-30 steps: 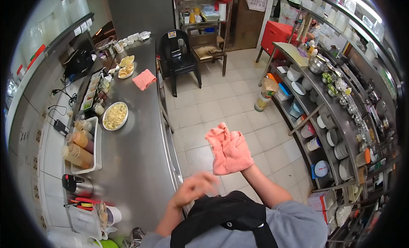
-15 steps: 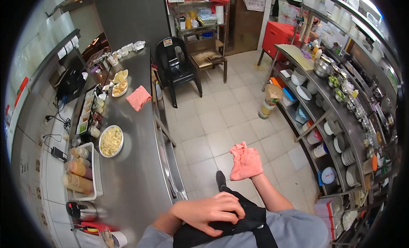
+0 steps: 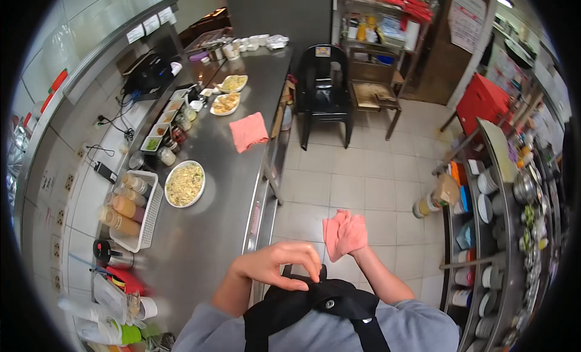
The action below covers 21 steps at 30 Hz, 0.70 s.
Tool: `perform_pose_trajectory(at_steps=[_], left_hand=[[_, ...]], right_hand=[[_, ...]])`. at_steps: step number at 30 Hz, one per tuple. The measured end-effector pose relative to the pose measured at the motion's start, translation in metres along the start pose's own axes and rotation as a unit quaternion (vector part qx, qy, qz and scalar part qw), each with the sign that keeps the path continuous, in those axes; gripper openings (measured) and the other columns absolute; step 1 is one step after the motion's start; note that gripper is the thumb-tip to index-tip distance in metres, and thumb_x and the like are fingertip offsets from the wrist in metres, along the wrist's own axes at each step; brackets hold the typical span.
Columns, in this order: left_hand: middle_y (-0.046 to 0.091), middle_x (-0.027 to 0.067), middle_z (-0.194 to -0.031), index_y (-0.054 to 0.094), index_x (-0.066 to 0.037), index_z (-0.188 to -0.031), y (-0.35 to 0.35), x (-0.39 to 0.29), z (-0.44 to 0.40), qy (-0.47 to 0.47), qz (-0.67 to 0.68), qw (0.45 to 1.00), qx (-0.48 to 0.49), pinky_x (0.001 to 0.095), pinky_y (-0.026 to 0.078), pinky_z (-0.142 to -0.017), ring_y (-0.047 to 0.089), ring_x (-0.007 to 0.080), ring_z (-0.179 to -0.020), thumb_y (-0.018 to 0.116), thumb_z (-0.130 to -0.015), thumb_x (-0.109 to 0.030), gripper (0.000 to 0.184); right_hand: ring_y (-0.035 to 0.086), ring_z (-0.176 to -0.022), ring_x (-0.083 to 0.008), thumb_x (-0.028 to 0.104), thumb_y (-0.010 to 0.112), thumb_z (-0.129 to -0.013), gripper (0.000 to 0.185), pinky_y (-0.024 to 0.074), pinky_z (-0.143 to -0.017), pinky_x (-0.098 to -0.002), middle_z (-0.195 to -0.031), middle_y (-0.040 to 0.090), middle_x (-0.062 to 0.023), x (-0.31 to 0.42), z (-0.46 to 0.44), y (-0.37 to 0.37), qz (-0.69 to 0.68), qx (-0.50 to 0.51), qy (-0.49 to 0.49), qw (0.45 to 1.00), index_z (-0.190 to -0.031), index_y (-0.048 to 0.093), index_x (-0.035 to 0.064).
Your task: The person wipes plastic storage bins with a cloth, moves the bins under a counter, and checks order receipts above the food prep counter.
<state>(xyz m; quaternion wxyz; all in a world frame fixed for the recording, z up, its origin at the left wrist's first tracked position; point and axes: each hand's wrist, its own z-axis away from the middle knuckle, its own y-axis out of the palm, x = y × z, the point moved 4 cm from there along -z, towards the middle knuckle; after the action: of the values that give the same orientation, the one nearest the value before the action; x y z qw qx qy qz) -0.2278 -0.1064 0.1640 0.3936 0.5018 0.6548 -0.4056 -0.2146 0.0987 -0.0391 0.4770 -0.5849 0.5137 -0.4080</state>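
pink cloth (image 3: 345,233) over outstretched right hand (image 3: 358,251)

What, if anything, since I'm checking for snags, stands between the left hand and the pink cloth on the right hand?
Nothing visible: only open space separates the left hand from that pink cloth, with the tiled floor below.

The counter (image 3: 209,243) is left, the shelves (image 3: 513,243) right, and the near cloth (image 3: 346,233) between them. On the counter, a bowl (image 3: 185,184) is just right of a basket (image 3: 149,221) of bottles (image 3: 125,207). 2 more bowls (image 3: 226,103) and another cloth (image 3: 249,132) are farther back.
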Motion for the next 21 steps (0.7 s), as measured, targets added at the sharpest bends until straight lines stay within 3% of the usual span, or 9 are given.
perform_pose_trajectory(at_steps=[4, 5, 6, 8, 10, 14, 15, 17, 21], left_hand=[[0.063, 0.0053, -0.1, 0.066, -0.004, -0.099, -0.034, 0.041, 0.041, -0.197, -0.115, 0.958, -0.175, 0.0315, 0.046, -0.089, 0.061, 0.0189, -0.097, 0.069, -0.086, -0.013, 0.016], [0.063, 0.0053, -0.1, 0.066, -0.004, -0.099, -0.042, 0.049, 0.052, -0.198, -0.121, 0.955, -0.186, 0.0315, 0.046, -0.089, 0.061, 0.0189, -0.097, 0.069, -0.086, -0.013, 0.016], [0.063, 0.0055, -0.098, 0.067, -0.004, -0.098, -0.052, 0.061, 0.069, -0.23, -0.138, 0.929, -0.256, 0.031, 0.047, -0.088, 0.061, 0.0182, -0.096, 0.068, -0.086, -0.013, 0.014], [0.064, 0.0057, -0.094, 0.068, -0.003, -0.094, -0.072, 0.063, 0.086, -0.256, -0.18, 0.874, -0.372, 0.0295, 0.048, -0.084, 0.062, 0.017, -0.093, 0.066, -0.087, -0.011, 0.011], [0.065, 0.0063, -0.096, 0.068, -0.003, -0.095, -0.095, 0.068, 0.103, -0.267, -0.178, 0.849, -0.42, 0.0306, 0.049, -0.084, 0.063, 0.0189, -0.093, 0.066, -0.087, -0.01, 0.011], [0.065, 0.0104, -0.096, 0.067, -0.002, -0.094, -0.148, 0.069, 0.108, -0.292, -0.262, 0.775, -0.496, 0.0317, 0.05, -0.079, 0.065, 0.0235, -0.089, 0.064, -0.086, -0.008, 0.011], [0.064, 0.0115, -0.096, 0.067, -0.002, -0.095, -0.161, 0.071, 0.111, -0.317, -0.318, 0.742, -0.498, 0.0321, 0.05, -0.078, 0.064, 0.0247, -0.089, 0.063, -0.085, -0.009, 0.012], [0.063, 0.0132, -0.095, 0.065, -0.004, -0.097, -0.181, 0.081, 0.114, -0.339, -0.38, 0.711, -0.485, 0.0351, 0.05, -0.076, 0.064, 0.0283, -0.089, 0.062, -0.085, -0.011, 0.013], [0.063, 0.0131, -0.1, 0.063, -0.006, -0.103, -0.201, 0.11, 0.124, -0.399, -0.408, 0.716, -0.402, 0.04, 0.049, -0.079, 0.062, 0.0318, -0.092, 0.061, -0.087, -0.016, 0.019]], right_hand=[[0.052, -0.083, -0.025, 0.036, 0.053, -0.074, 0.041, 0.0394, -0.072, -0.0408, -0.09, 0.054, -0.0094, 0.004, -0.055, 0.068, 0.114, 0.255, -0.088, 0.956, -0.1, 0.053, 0.0035], [0.052, -0.083, -0.025, 0.036, 0.053, -0.074, 0.041, 0.0394, -0.072, -0.0408, -0.09, 0.054, -0.0094, 0.005, -0.083, 0.075, 0.115, 0.249, -0.1, 0.956, -0.1, 0.053, 0.0035], [0.051, -0.077, -0.0255, 0.031, 0.052, -0.076, 0.032, 0.0393, -0.067, -0.0394, -0.082, 0.051, -0.01, 0.022, -0.117, 0.062, -0.195, 0.099, -0.171, 0.961, -0.093, 0.051, 0.0049], [0.047, -0.068, -0.0258, 0.024, 0.052, -0.08, 0.019, 0.0388, -0.061, -0.0378, -0.072, 0.045, -0.0102, 0.049, -0.177, 0.017, -0.493, -0.097, -0.2, 0.841, -0.083, 0.045, 0.0063], [0.046, -0.066, -0.0256, 0.021, 0.052, -0.082, 0.019, 0.0384, -0.059, -0.0376, -0.069, 0.042, -0.0098, 0.086, -0.225, -0.008, -0.502, -0.141, -0.186, 0.833, -0.078, 0.041, 0.0062], [0.051, -0.112, -0.0318, 0.025, 0.062, -0.081, 0.042, 0.041, -0.094, -0.0402, -0.119, 0.053, -0.02, 0.122, -0.29, 0.038, -0.599, -0.003, -0.064, 0.799, -0.116, 0.054, 0.003], [0.051, -0.112, -0.0318, 0.025, 0.062, -0.081, 0.042, 0.041, -0.094, -0.0402, -0.119, 0.053, -0.02, 0.131, -0.297, 0.045, -0.601, 0.004, -0.071, 0.796, -0.116, 0.054, 0.003], [0.04, -0.13, -0.038, 0.028, 0.061, -0.082, 0.056, 0.0335, -0.105, -0.0469, -0.139, 0.044, -0.0225, 0.151, -0.31, 0.057, -0.348, -0.041, -0.128, 0.928, -0.132, 0.049, 0.0051], [0.021, -0.14, -0.0453, 0.033, 0.062, -0.081, 0.077, 0.0201, -0.112, -0.056, -0.151, 0.024, -0.0248, 0.189, -0.309, 0.1, -0.266, 0.031, -0.346, 0.899, -0.145, 0.032, 0.0016]])
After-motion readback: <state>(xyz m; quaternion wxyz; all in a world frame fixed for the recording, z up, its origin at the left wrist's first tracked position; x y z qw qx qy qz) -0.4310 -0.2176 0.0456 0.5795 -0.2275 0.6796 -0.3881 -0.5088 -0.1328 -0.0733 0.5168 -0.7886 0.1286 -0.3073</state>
